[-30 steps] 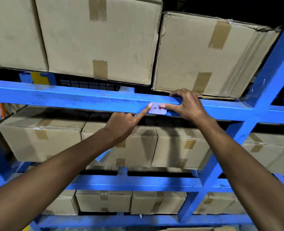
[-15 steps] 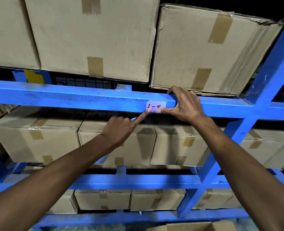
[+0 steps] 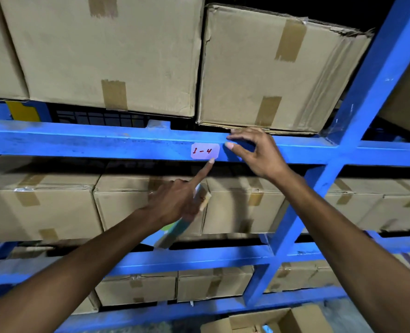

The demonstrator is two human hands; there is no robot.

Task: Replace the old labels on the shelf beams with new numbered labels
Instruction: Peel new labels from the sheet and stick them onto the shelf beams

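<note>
A white label point(image 3: 205, 150) marked "1-4" in red sits flat on the front of the blue shelf beam point(image 3: 90, 144). My left hand point(image 3: 177, 200) points its index finger up, the tip touching the label's lower right corner, while its other fingers hold a flat pack of label sheets point(image 3: 175, 230) against the palm. My right hand point(image 3: 256, 152) is just right of the label, fingers curled apart over the beam's top edge, thumb tip close to the label's right edge, holding nothing.
Taped cardboard boxes point(image 3: 107, 51) rest on the beam above and fill the lower shelves point(image 3: 42, 198). A slanted blue upright point(image 3: 357, 111) crosses the beam at the right. An open box point(image 3: 283, 320) lies at the bottom.
My right thumb has come off the label, which now shows fully on the beam. My left index finger has slid from the label's left side to below its lower right corner.
</note>
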